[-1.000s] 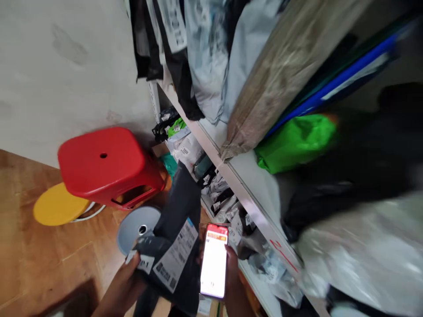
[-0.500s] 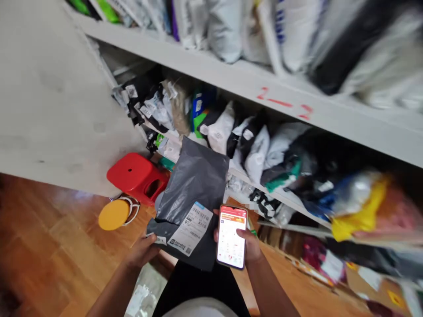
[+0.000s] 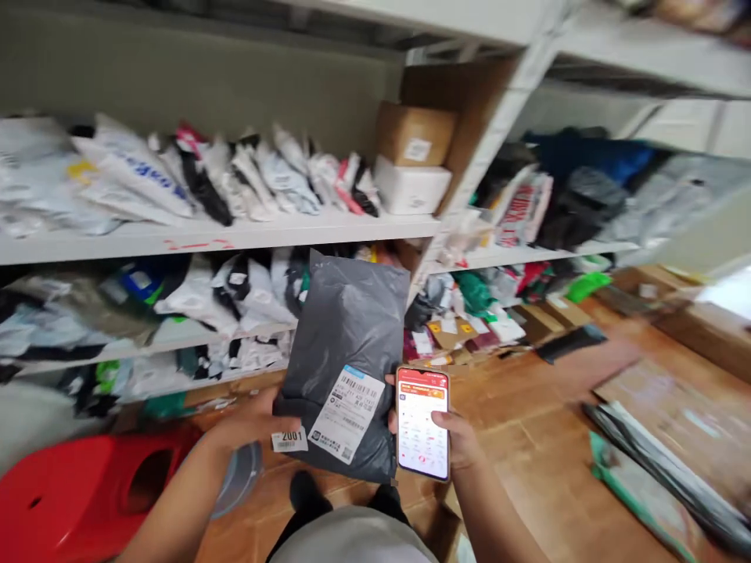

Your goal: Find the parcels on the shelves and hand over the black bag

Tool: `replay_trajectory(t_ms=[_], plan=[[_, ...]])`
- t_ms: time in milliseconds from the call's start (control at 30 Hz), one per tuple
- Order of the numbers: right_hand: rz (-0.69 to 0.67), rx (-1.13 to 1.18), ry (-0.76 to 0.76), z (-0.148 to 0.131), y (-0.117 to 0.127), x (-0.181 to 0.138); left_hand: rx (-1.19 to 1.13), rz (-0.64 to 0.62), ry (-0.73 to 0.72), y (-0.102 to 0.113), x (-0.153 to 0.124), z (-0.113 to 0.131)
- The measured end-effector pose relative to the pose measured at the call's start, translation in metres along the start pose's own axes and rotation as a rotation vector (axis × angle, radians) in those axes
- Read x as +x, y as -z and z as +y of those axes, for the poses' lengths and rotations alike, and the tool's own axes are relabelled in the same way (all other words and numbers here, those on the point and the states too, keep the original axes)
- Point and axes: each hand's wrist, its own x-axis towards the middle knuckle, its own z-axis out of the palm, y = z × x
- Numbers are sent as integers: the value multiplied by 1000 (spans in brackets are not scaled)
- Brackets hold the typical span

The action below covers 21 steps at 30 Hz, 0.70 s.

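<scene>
My left hand (image 3: 252, 426) is closed on the lower left edge of a dark grey plastic mailer bag (image 3: 352, 313). A white shipping label (image 3: 347, 413) with barcodes is stuck on the bag's lower half. Under my left thumb, a small white sticker (image 3: 289, 440) reads 2001. My right hand (image 3: 461, 438) is wrapped round a smartphone (image 3: 423, 461), held upright beside the bag's right edge. The lit screen shows a red and orange top and rows of small icons. My right thumb lies over the screen's right side.
White shelves (image 3: 328, 227) packed with mailer bags stand in front. Two small boxes (image 3: 411, 184) are stacked at the shelf's end. A red plastic stool (image 3: 76, 493) stands at lower left. On the floor at right lie a large flat parcel (image 3: 674, 414) and a cardboard box (image 3: 540, 324).
My view has swung to the right, bringing the shelf's end and the floor parcels into sight. Bag and phone stay in my hands; the 2001 sticker now shows more clearly.
</scene>
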Motion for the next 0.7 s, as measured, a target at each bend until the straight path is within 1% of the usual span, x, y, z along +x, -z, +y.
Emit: replay_trajectory(t_ms=[67, 133, 233, 333, 433, 533, 600, 700], plan=[[19, 30, 61, -16, 19, -25, 51, 26, -11, -45, 27, 21], [47, 71, 111, -30, 38, -49, 48, 49, 9, -96, 50, 30], [142, 167, 157, -51, 68, -84, -6, 15, 2, -163, 75, 23], [300, 369, 250, -67, 98, -117, -88, -10, -12, -211, 94, 11], [419, 517, 336, -74, 126, -149, -104, 17, -20, -245, 110, 3], [575, 588, 368, -70, 144, -177, -72, 68, -17, -269, 124, -1], [692, 602, 417, -62, 149, -192, -18, 81, -29, -281, 132, -2], [818, 587, 534, -49, 144, -204, 56, 83, -76, -293, 142, -2]])
